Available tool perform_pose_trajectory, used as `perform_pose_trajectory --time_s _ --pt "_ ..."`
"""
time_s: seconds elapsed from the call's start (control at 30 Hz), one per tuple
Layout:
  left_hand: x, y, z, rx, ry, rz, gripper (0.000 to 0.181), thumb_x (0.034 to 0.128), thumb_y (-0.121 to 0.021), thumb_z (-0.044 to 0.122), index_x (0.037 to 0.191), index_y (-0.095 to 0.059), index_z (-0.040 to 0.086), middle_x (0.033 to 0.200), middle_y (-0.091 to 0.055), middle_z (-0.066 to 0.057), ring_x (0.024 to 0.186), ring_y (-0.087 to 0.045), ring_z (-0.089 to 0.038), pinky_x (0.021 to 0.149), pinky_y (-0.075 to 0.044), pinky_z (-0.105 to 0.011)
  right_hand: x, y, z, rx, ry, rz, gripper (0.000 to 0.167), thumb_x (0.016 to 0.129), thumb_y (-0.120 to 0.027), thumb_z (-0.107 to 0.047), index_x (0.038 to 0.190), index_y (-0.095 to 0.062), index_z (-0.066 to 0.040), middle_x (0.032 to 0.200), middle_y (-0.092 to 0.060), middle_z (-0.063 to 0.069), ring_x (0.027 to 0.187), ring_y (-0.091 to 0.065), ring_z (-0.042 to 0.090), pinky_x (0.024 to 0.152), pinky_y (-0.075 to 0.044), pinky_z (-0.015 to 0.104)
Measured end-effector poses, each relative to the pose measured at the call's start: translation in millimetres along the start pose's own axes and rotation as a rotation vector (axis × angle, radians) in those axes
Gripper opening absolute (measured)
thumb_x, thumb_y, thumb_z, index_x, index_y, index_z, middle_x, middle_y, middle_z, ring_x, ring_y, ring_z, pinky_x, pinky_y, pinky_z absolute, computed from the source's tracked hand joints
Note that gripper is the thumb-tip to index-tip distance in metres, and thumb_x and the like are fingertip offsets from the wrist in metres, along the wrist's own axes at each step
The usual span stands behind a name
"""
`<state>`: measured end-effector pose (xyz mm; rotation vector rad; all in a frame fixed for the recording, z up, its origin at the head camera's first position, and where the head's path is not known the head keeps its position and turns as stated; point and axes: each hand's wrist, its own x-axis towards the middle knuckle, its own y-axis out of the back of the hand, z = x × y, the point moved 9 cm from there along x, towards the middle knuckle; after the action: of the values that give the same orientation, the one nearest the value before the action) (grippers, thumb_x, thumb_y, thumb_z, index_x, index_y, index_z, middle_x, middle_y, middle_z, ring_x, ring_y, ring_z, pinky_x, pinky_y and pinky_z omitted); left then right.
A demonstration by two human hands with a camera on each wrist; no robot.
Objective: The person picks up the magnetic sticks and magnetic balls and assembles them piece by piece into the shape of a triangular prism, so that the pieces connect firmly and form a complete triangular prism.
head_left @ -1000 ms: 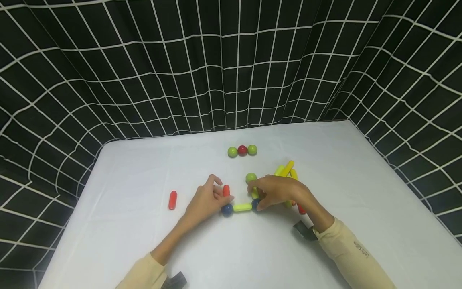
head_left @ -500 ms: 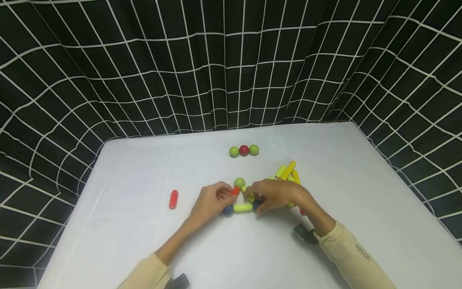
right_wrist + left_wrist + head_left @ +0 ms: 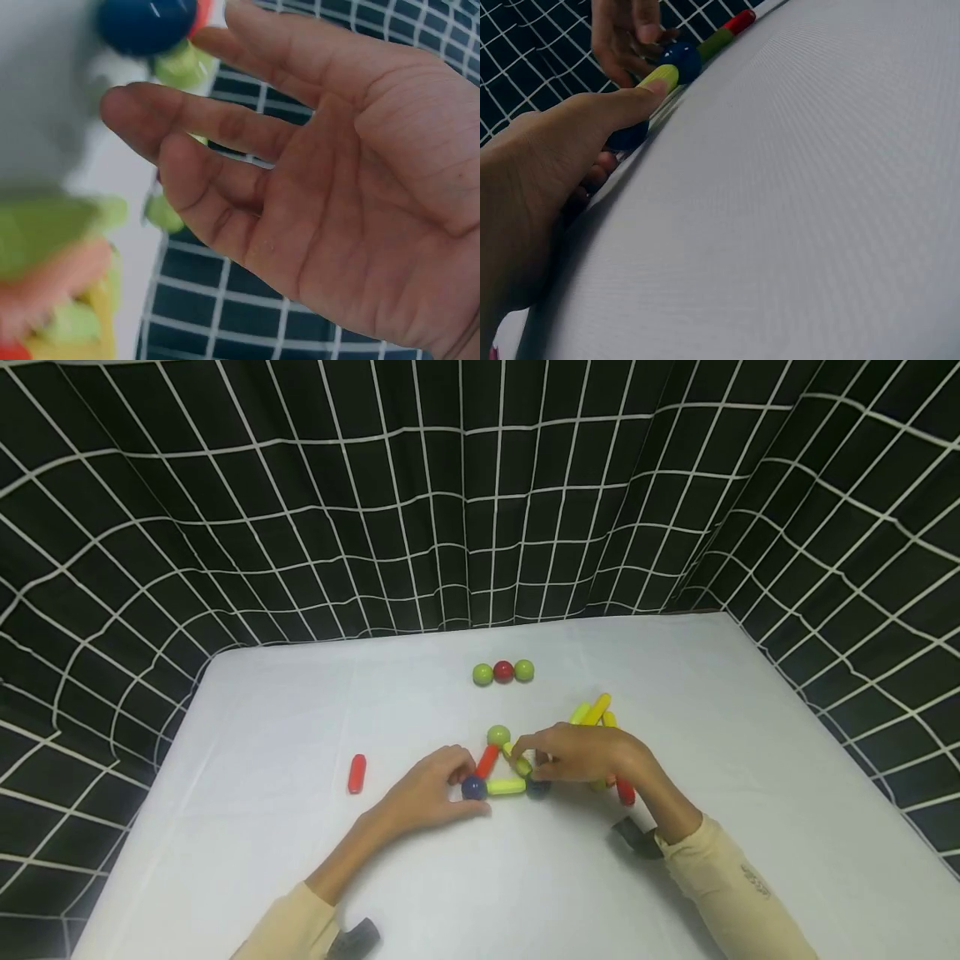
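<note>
I have the left hand (image 3: 426,790), fingers parted, around a blue ball (image 3: 474,788), and the right hand (image 3: 581,752) loosely bent at a yellow-green stick (image 3: 522,767); I cannot tell contact. Their triangle (image 3: 506,787) lies on the surface (image 3: 277,718), well apart from its far edge.

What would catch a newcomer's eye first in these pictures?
Probably the triangle of colourful sticks and balls between the left hand and the right hand, on the white table. Beyond it, a red ball sits in a row between two green balls. Behind the table, a black curtain with a white grid fills much of the head view.
</note>
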<state>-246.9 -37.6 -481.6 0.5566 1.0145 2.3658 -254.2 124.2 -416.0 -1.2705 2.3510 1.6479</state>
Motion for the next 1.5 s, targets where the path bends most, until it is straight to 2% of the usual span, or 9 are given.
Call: perform_pose_trajectory --time_s 0.2,0.27,0.4,0.7,0.83,1.0,1.2,1.4,1.5 --pt "1.0 -3.6 0.9 0.035 -0.009 0.032 0.033 0.0862 -0.083 0.046 0.1 -0.06 0.027 0.089 -0.054 0.014 0.082 -0.05 -0.004 0.074 -0.047 -0.02 -27.3 36 24 0.038 -0.093 0.135 0.034 0.103 -0.061 -0.009 0.138 -0.062 -0.008 0.09 -0.073 0.009 0.075 -0.067 0.021 0.077 -0.057 0.037" --pt "0.0 -3.0 1.6 0.04 -0.001 0.036 0.032 0.0863 -0.083 0.046 0.1 -0.061 0.027 0.089 -0.055 0.015 0.083 -0.05 -0.003 0.074 -0.048 -0.019 -34.3 41 30 0.025 -0.111 0.14 0.03 0.103 -0.062 -0.011 0.132 -0.065 -0.007 0.086 -0.072 0.009 0.08 -0.066 0.019 0.079 -0.056 0.037" --pt "-1.8 -0.9 4.1 0.045 0.008 0.037 0.032 0.0866 -0.082 0.047 0.101 -0.062 0.028 0.089 -0.055 0.015 0.084 -0.05 -0.004 0.075 -0.048 -0.02 -40.8 42 39 -0.007 -0.141 0.112 0.022 0.102 -0.065 -0.015 0.123 -0.069 -0.011 0.097 -0.073 0.006 0.088 -0.063 0.017 0.078 -0.054 0.035" --pt "-2.9 -3.0 0.6 0.088 0.007 0.036 0.034 0.0876 -0.08 0.054 0.104 -0.063 0.029 0.091 -0.055 0.017 0.086 -0.05 -0.002 0.078 -0.05 -0.02 -22.5 17 40 0.06 -0.188 0.001 0.036 0.101 -0.059 -0.006 0.137 -0.059 -0.007 0.067 -0.069 0.012 0.059 -0.066 0.021 0.067 -0.05 0.029" --pt "-2.8 -2.7 1.4 0.098 0.003 0.04 0.035 0.0874 -0.079 0.055 0.104 -0.063 0.029 0.092 -0.055 0.017 0.086 -0.051 -0.002 0.078 -0.05 -0.021 -12.0 9 41 0.009 -0.265 0.028 0.036 0.099 -0.067 -0.01 0.134 -0.058 -0.005 0.082 -0.064 0.011 0.057 -0.066 0.022 0.054 -0.05 0.026" --pt "-2.3 -2.9 1.9 0.109 0.004 0.03 0.035 0.0886 -0.078 0.056 0.105 -0.063 0.029 0.093 -0.056 0.016 0.087 -0.05 -0.002 0.079 -0.05 -0.021 -3.0 6 41 -0.073 -0.319 0.086 0.025 0.098 -0.068 -0.007 0.121 -0.06 -0.005 0.095 -0.06 0.013 0.062 -0.066 0.025 0.048 -0.05 0.026" --pt "-2.0 -4.0 2.4 0.128 -0.009 0.034 0.036 0.0885 -0.078 0.056 0.106 -0.063 0.028 0.094 -0.056 0.016 0.088 -0.05 -0.002 0.079 -0.05 -0.02 -1.0 -2 40 -0.042 -0.341 0.046 0.051 0.1 -0.058 0.004 0.148 -0.047 -0.012 0.122 -0.059 0.022 0.057 -0.068 0.026 0.043 -0.052 0.031" --pt "-2.4 -4.3 2.5 0.132 -0.021 0.045 0.036 0.0888 -0.077 0.057 0.107 -0.063 0.029 0.094 -0.056 0.016 0.088 -0.051 -0.001 0.078 -0.05 -0.019 0.3 -2 36 -0.076 -0.309 0.058 0.039 0.096 -0.062 0.007 0.131 -0.058 -0.011 0.102 -0.062 0.016 0.058 -0.066 0.024 0.043 -0.053 0.03" --pt "-2.3 -3.7 2.3 0.137 -0.02 0.049 0.036 0.0883 -0.078 0.056 0.107 -0.063 0.028 0.093 -0.056 0.016 0.087 -0.05 -0.001 0.078 -0.05 -0.019 0.9 -1 34 -0.077 -0.295 0.071 0.044 0.094 -0.066 0.008 0.132 -0.059 -0.013 0.098 -0.062 0.013 0.064 -0.064 0.024 0.043 -0.053 0.031"
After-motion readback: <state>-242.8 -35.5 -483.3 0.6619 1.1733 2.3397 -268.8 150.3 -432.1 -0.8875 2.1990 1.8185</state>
